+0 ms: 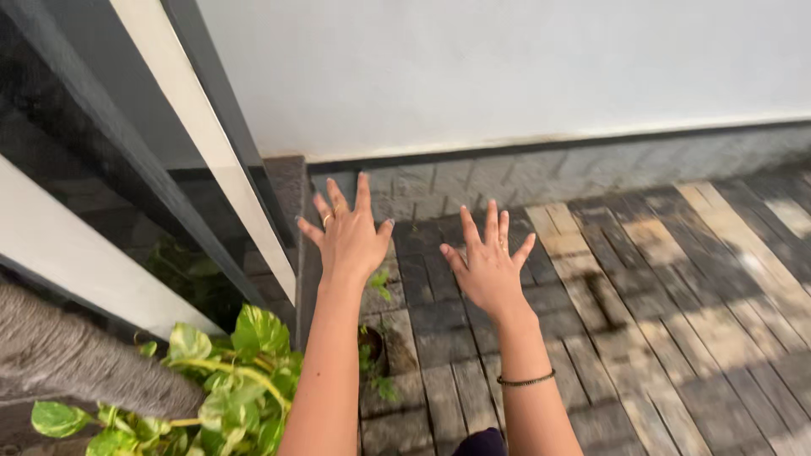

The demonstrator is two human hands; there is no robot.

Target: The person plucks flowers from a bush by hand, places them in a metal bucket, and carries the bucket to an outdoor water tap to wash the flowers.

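The person is stretching the left hand (pixel 351 236) and right hand (pixel 490 262) out palm-down, each grip spread wide and holding nothing, above the wooden floor (pixel 642 321), with the leafy potted plant (pixel 245 380) sitting near-left beside the left forearm.

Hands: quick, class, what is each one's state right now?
Left hand: open, fingers spread, holding nothing.
Right hand: open, fingers spread, holding nothing.

Small pot (pixel 372 346) mostly behind left forearm; plant (pixel 228 384) cropped at bottom edge.
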